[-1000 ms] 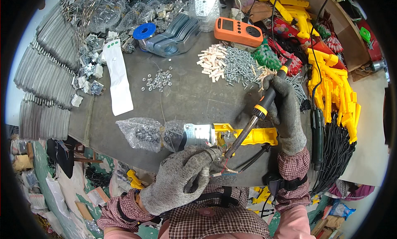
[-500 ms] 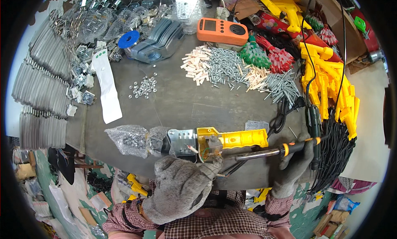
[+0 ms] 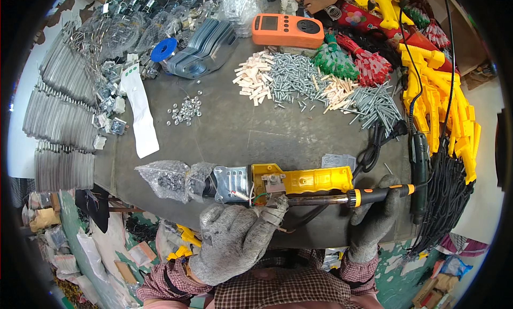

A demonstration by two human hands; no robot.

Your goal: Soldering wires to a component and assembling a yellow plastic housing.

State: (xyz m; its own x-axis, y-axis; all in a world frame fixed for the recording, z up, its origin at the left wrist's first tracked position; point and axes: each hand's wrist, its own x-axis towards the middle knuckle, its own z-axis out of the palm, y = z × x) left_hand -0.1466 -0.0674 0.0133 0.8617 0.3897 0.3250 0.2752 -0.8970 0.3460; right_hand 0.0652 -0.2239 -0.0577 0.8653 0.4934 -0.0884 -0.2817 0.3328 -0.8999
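My right hand [image 3: 377, 221], in a grey glove, is closed around the black-and-orange handle of a soldering iron [image 3: 326, 199]. Its metal barrel points left, with the end at my left fingertips. My left hand [image 3: 235, 234], also gloved, is closed in a pinch on a thin wire [image 3: 281, 230], beside a half-built hand tool. That tool has an open yellow handle shell [image 3: 320, 181], a small metal-and-white switch block [image 3: 274, 183], a silver metal housing [image 3: 231, 183] and a bubble-wrapped end [image 3: 168, 181]. My left fingers hide the iron's tip and the exact contact point.
Behind lie loose nuts [image 3: 185, 111], screws [image 3: 299, 76], an orange meter [image 3: 287, 31] and a white paper strip [image 3: 140, 111]. Yellow shells [image 3: 433, 95], black cords [image 3: 438, 197] and a dark green screwdriver [image 3: 420, 170] crowd the right. Stacked metal plates [image 3: 64, 116] line the left.
The soldering iron has moved left, bringing its barrel end to my left fingertips at the switch block. My right hand moved with it. The view has shifted slightly.
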